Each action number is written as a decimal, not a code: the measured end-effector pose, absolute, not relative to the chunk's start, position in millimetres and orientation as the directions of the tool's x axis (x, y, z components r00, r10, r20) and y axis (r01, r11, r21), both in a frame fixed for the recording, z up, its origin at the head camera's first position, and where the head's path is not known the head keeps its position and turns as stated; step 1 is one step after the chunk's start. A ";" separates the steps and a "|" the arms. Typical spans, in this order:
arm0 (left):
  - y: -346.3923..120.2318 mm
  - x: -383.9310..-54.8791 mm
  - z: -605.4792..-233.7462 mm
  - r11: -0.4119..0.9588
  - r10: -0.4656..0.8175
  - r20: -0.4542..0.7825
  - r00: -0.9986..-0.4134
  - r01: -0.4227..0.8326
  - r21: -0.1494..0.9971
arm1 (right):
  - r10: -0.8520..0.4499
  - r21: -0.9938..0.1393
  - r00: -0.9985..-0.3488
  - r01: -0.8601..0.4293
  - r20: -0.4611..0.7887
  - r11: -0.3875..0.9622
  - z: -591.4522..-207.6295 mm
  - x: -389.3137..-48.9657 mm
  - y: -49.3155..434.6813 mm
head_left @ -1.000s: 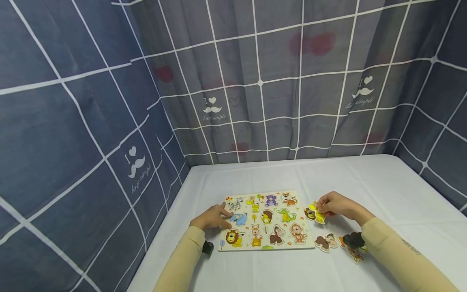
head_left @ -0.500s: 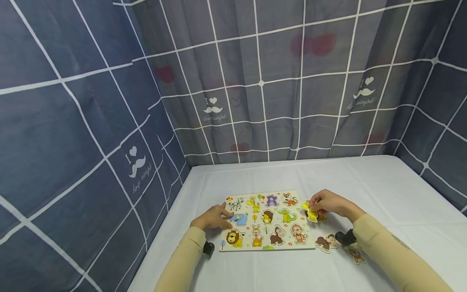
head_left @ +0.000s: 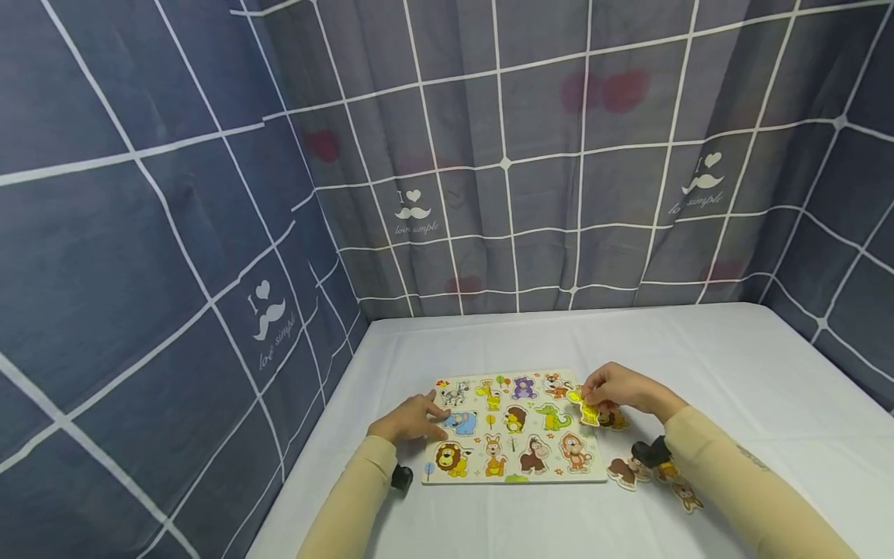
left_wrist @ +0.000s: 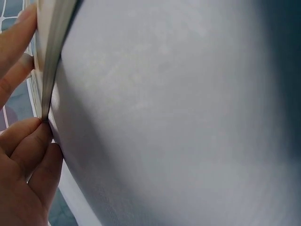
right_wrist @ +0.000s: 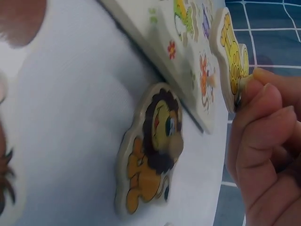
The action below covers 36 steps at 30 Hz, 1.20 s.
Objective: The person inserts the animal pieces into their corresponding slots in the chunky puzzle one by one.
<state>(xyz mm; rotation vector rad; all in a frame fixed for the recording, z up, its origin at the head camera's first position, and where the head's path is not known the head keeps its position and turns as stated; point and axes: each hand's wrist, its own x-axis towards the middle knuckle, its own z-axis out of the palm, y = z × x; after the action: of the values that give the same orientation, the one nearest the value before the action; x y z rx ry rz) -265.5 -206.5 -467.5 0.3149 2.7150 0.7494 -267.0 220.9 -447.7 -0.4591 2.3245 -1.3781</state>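
In the head view, a flat puzzle board (head_left: pixel 468 476) printed with animal pictures lies on the table. My left hand (head_left: pixel 410 418) rests over its left edge, thumb and index finger spread on the face; the left wrist view has other fingertips touching the rim. Thumb and fingers of my right hand (head_left: pixel 618 386) pinch a yellow spotted giraffe piece (right_wrist: pixel 230 56) by its back-of-hand side, tilted up over the board's right edge. Below that hand, a lion piece (right_wrist: pixel 146 155) with a small knob lies on the cloth beside the board.
A brown animal piece (head_left: pixel 624 473), an orange piece (head_left: pixel 667 471) and a long-eared piece (head_left: pixel 687 495) lie right of the board, partly under the right wrist's black camera (head_left: pixel 652 452). White cloth (head_left: pixel 489 341) covers the table; gridded curtains (head_left: pixel 545 194) stand behind and at the sides.
My right hand has carried the giraffe piece left, from over the lion piece to the board's right edge, uncovering more of the lion. The left hand stays put on the board.
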 end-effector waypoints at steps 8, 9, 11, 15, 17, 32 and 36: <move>-205.0 -267.7 -471.0 0.827 0.303 -0.223 -0.926 0.139 0.545 | -0.450 -0.866 -0.872 -0.067 -0.190 0.496 -448.0 -272.6 211.7; -205.0 -267.8 -470.8 0.829 0.302 -0.224 -0.927 0.140 0.542 | -0.451 -0.864 -0.872 -0.069 -0.190 0.498 -447.7 -273.0 210.7; -205.3 -267.8 -470.0 0.832 0.300 -0.223 -0.927 0.139 0.537 | -0.459 -0.863 -0.869 -0.079 -0.185 0.498 -446.7 -274.2 208.8; -205.8 -267.3 -467.8 0.836 0.296 -0.221 -0.929 0.139 0.531 | -0.492 -0.870 -0.854 -0.103 -0.171 0.482 -444.3 -277.3 204.3; -206.0 -266.5 -467.1 0.838 0.292 -0.226 -0.929 0.134 0.530 | -0.502 -0.874 -0.848 -0.106 -0.169 0.474 -443.7 -278.5 201.3; -206.8 -266.3 -469.8 0.836 0.288 -0.226 -0.931 0.129 0.533 | -0.521 -0.892 -0.840 -0.110 -0.153 0.439 -443.3 -290.3 173.4; -207.7 -266.5 -468.8 0.840 0.286 -0.227 -0.931 0.129 0.527 | -0.511 -0.878 -0.844 -0.115 -0.160 0.465 -444.2 -291.4 166.0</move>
<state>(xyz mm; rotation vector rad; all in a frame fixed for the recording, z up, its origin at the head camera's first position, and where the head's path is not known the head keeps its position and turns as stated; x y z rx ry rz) -266.5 -207.7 -468.8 0.3148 2.7217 0.7489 -291.4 166.0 -444.2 -0.5249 2.3147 -1.3427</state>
